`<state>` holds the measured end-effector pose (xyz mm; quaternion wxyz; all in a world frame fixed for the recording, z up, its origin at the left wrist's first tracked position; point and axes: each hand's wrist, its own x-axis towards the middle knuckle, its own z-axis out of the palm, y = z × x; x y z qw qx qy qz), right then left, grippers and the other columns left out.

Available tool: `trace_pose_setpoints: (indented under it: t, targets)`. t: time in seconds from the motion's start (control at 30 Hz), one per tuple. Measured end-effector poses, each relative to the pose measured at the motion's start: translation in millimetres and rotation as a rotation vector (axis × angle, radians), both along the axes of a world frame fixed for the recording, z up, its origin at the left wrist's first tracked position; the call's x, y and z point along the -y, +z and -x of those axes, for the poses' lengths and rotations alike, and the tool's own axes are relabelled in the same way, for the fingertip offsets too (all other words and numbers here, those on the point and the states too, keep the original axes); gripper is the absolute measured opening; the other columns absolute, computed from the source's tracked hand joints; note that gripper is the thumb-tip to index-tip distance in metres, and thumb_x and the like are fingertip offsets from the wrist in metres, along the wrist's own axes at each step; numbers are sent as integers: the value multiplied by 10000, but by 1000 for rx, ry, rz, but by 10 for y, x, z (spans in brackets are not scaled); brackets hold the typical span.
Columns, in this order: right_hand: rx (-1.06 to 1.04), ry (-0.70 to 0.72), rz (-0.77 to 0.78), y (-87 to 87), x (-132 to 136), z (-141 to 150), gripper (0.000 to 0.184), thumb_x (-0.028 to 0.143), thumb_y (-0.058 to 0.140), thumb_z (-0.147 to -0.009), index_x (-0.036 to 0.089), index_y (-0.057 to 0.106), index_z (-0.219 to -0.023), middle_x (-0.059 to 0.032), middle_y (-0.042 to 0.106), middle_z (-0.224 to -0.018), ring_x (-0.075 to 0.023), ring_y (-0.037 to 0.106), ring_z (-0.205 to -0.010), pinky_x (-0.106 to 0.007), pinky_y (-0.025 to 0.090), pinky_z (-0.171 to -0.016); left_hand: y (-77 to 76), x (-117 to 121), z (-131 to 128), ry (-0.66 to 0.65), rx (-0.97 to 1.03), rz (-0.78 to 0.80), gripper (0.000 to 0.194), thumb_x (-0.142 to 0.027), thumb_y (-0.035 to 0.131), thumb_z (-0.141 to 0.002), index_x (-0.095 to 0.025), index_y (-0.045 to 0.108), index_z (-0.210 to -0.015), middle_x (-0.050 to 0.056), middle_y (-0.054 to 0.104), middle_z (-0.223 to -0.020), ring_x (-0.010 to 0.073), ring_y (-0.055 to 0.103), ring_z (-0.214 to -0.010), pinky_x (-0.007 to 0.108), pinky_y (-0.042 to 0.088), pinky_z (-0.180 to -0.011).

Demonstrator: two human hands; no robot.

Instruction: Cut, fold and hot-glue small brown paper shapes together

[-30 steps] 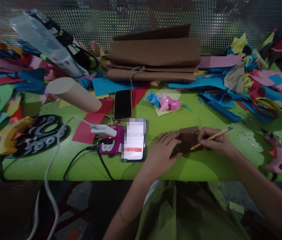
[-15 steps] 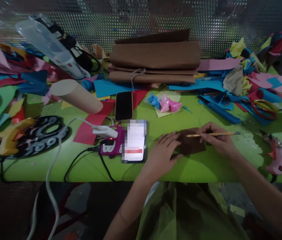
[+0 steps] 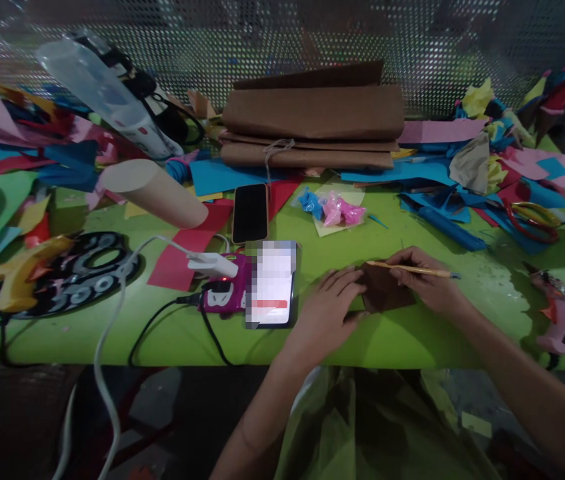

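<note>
Head view: a small, flat, dark-brown paper piece (image 3: 388, 293) lies on the green-covered table (image 3: 342, 243) at 3 o'clock from the lit-screen rectangular phone (image 3: 276, 283), apparently placed within reach of both hands. The left hand (image 3: 329, 303), loosely open, rests at its 9 o'clock edge, likely to steady it; the right hand (image 3: 427, 287), at 2 o'clock, pinches a slim yellow wooden pencil (image 3: 429, 271), tip near the 11 o'clock corner, contact unclear.

No text, brand or number can be read; the lit phone screen (image 3: 273, 287) is partly pixelated.
</note>
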<state>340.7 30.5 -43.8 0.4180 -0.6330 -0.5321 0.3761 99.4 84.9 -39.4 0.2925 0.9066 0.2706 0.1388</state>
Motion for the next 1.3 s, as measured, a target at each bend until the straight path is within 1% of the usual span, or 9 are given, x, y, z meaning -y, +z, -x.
trace_pose_setpoints:
  t: [0.17,0.33,0.53,0.8,0.97,1.17,1.3]
  targets:
    - [48,20,-10,-10,8,-14,215,437,654,-938,227,662,-977,-22,657,-857,-146,559,-692,-276,439,-610,5,6,2,4,-7,5,282,-289,643,-950,-199,584,-1211,87,549,-1500,263,449,-1440,498,317,-1240]
    - [67,31,5,25,45,-34,179,393,644,-945,217,659,-916,-14,634,-788,-143,537,-681,-266,396,-586,10,4,1,10,-1,14,271,-290,658,-942,-200,582,-1186,88,548,-1499,261,444,-1443,502,332,-1230]
    - [-4,107,53,85,92,-32,162,350,645,-924,210,645,-844,-3,595,-707,-129,482,-615,-260,348,-537,9,4,4,18,8,27,250,-280,671,-930,-194,589,-1149,101,566,-1478,278,459,-1429,526,339,-1218]
    - [-95,201,106,149,148,-40,189,359,650,-899,206,637,-788,4,565,-676,-129,458,-605,-268,319,-538,-11,-2,9,25,18,32,275,-210,693,-894,-201,593,-1150,88,558,-1492,275,460,-1429,533,333,-1225]
    - [-117,220,144,190,178,-40,203,376,666,-890,205,645,-782,14,546,-655,-121,433,-587,-268,290,-524,0,-15,7,11,17,40,249,-152,650,-896,-197,599,-1135,91,554,-1499,267,472,-1423,533,325,-1231]
    - [-152,217,148,171,188,-49,212,389,677,-898,204,653,-798,15,553,-657,-116,444,-582,-262,307,-525,-6,-10,8,10,17,29,242,-133,628,-902,-189,602,-1136,88,560,-1492,264,470,-1423,521,319,-1237]
    - [-169,122,98,170,129,-44,192,403,681,-915,214,663,-884,5,611,-712,-127,532,-626,-252,378,-553,-4,-3,10,16,4,16,212,-186,633,-928,-183,606,-1139,111,574,-1470,280,474,-1418,530,344,-1219]
